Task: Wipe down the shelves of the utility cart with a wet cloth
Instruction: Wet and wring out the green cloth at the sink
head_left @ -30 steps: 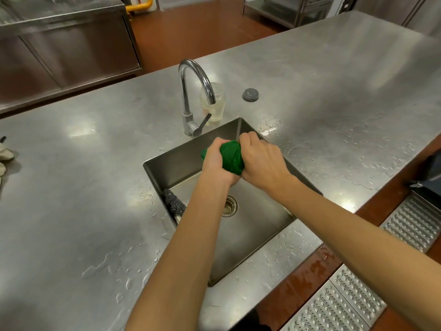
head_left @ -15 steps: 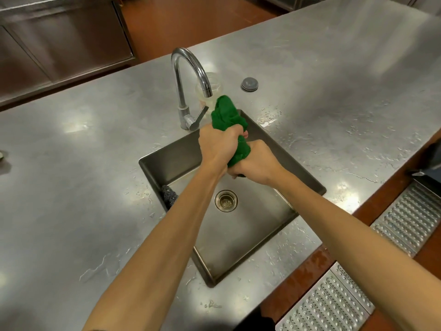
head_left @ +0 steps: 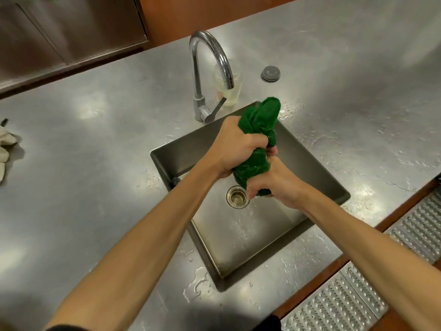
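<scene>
Fig.: wringing stage. Left hand & right hand each clench the green cloth, twisted into a rope over the sink, near the faucet. Cart not in view. Risks: too little wringing → drips across tabletop & floor; too much → cloth too dry to wipe.
</scene>
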Available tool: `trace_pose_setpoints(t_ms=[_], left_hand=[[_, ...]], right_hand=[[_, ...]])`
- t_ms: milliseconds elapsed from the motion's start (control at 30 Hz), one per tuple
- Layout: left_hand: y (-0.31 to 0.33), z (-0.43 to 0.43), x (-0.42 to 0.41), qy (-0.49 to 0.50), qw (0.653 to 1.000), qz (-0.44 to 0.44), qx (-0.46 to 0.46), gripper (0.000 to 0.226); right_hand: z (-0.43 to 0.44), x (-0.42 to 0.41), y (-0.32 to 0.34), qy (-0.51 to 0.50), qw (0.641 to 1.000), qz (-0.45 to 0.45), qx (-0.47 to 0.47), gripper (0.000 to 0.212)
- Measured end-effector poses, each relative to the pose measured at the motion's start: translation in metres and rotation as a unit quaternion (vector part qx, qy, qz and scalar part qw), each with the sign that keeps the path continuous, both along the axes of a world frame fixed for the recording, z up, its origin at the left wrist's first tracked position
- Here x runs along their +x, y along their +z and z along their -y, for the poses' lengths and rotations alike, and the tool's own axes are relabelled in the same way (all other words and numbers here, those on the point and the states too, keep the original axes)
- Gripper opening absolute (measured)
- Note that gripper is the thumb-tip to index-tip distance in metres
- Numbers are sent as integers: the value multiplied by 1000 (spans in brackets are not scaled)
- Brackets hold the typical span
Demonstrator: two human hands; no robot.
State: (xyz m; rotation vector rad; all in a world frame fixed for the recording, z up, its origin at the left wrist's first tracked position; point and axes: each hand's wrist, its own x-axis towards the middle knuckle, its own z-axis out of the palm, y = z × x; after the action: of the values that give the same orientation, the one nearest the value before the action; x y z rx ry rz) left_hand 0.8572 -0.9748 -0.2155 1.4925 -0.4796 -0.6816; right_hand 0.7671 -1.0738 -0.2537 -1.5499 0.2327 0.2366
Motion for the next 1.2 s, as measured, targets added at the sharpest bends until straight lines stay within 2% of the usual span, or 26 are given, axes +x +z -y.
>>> trace_pose_setpoints(t_ms=[167,367,500,600,667,767,900,967,1067,1100,1167,1200], left_hand=[[1,-6,3,-52,998,9,-15,6],[5,-13,10,-130,990,20,-50,18],[6,-17,11,-161,984,13,-72,21],[-2,-17,14,-133,989,-21,-59,20],[-11,-17,15,-111,991,-56,-46,19],[-19,-15,12,-41,994,-103,-26,13],[-24,-12,6,66,982,-174,-30,43],[-27,-7,2,116,980,-157,-43,51],[-30,0,-7,155,979,-126,-39,61],[-31,4,-10,154,979,-129,-40,53],[-27,12,-19,170,977,-126,-28,20],[-25,17,-25,188,974,-127,-19,13]], right_hand=[[-1,-2,-2,2,1000,-3,29,58],[-7,-2,3,65,996,-23,58,33],[-9,-1,3,90,994,-37,57,44],[-6,1,8,99,993,-57,28,26],[-4,2,8,95,993,-61,-30,30],[-6,1,4,53,990,-62,-116,24],[-2,-11,9,-2,985,-62,-163,22],[2,-20,8,-18,979,-56,-193,28],[7,-31,6,-40,968,-41,-243,26],[8,-34,6,-52,967,-33,-249,27],[12,-43,7,-72,962,-17,-262,33],[13,-48,9,-78,961,-13,-265,37]])
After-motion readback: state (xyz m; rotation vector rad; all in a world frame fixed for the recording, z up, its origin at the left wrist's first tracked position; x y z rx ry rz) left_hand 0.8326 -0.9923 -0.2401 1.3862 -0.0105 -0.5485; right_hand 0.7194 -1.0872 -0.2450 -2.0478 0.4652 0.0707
